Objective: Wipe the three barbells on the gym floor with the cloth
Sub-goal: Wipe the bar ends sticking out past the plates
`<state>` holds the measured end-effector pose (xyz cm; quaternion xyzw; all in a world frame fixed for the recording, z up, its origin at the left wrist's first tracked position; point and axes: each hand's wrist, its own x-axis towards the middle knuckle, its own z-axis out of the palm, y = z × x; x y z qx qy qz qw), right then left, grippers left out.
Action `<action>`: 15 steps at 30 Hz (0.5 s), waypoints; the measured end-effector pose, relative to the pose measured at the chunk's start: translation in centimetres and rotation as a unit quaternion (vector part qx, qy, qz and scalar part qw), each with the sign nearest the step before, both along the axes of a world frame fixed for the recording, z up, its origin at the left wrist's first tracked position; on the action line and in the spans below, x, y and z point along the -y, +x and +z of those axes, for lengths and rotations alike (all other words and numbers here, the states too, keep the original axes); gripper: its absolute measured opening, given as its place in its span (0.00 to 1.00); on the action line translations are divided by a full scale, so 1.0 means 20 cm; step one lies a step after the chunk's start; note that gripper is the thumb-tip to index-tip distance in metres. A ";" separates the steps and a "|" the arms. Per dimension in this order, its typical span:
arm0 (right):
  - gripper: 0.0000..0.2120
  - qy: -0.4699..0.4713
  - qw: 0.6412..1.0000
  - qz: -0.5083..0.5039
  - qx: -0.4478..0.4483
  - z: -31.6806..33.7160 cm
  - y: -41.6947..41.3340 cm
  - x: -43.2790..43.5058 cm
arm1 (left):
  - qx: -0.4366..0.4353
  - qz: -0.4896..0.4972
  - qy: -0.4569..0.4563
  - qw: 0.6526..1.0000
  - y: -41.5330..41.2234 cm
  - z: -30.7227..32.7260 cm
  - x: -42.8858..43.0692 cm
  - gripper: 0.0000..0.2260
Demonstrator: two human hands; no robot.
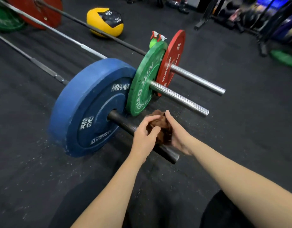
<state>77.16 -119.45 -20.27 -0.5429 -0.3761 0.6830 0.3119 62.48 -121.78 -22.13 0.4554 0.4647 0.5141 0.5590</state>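
- three barbells lie side by side on the floor, their long axes parallel, running from the far upper left down toward the lower right, with the loaded sleeve ends pointing at the viewer.
- the nearest barbell [122, 122] has a black sleeve and a blue plate [86, 104] marked 20 kg standing on edge.
- the middle barbell [179, 97] has a ribbed chrome sleeve and a green plate [142, 83]. the far barbell [198, 79] has a smooth chrome sleeve and a red plate [171, 58].
- a bunched brown cloth [163, 127] sits on the black sleeve, between the blue plate and the sleeve's tip.
- the left hand [144, 134] pinches the cloth with curled fingers from the left.
- the right hand [176, 130] holds the cloth from the right, fingers curled round it.
- the floor [240, 120] is black rubber matting flecked with white specks.
- a yellow and black medicine ball [104, 22] rests beyond the bars.
- two spray bottles [156, 38] with red and white triggers peek from behind the green plate.
- dark storage racks [263, 22] stand blurred at the upper right.
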 end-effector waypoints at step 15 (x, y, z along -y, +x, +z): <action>0.13 0.109 0.957 -0.109 0.245 0.24 0.61 -0.28 | -0.377 0.024 -0.020 0.926 0.36 -0.23 -0.29 0.10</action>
